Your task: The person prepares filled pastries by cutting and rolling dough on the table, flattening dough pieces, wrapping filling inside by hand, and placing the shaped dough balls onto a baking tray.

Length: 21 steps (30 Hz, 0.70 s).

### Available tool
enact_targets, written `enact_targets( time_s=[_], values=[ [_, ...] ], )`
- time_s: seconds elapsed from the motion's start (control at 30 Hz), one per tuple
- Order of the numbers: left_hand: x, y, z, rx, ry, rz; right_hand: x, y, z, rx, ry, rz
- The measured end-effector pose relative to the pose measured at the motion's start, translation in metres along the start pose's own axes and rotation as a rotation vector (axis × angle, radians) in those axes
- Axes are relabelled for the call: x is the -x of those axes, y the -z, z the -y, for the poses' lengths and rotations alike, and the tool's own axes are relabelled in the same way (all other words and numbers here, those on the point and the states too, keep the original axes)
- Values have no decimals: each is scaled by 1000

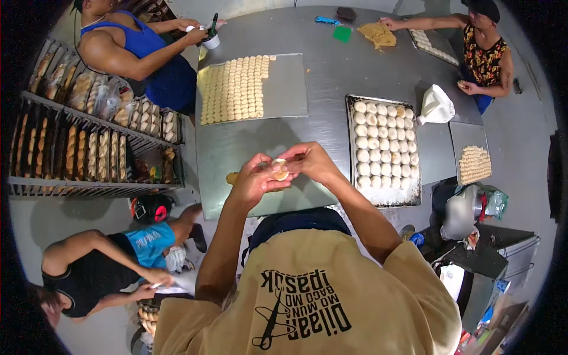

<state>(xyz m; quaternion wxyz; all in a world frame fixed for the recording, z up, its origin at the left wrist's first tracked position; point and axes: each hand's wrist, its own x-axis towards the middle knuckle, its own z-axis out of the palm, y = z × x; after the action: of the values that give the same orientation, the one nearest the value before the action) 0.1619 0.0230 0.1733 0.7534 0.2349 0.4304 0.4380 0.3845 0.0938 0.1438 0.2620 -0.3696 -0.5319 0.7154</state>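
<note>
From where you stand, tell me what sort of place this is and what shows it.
Most likely a bakery workroom: rows of pale dough balls fill a tray on the metal table, and a rack of what look like baked loaves stands at the left.

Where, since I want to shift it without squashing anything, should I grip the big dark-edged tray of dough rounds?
Probably grip the tray by its long side rims, from the near end: dough rounds fill most of its floor, and the white bundle lies close to its far right corner.
</note>
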Motion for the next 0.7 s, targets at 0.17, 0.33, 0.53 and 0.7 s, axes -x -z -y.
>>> enact_targets(
  time_s=[0.17,0.33,0.53,0.7],
  values=[
    [10,46,21,64,-97,-198,-12,3,-64,581,50,-102],
    [35,67,46,186,66,-293,-11,-1,-168,1087,313,-156],
    [26,62,62,70,47,-251,-19,-8,-175,1076,275,-269],
    [19,55,56,26,-50,-56,-22,-3,-140,609,-76,-470]
  ],
)
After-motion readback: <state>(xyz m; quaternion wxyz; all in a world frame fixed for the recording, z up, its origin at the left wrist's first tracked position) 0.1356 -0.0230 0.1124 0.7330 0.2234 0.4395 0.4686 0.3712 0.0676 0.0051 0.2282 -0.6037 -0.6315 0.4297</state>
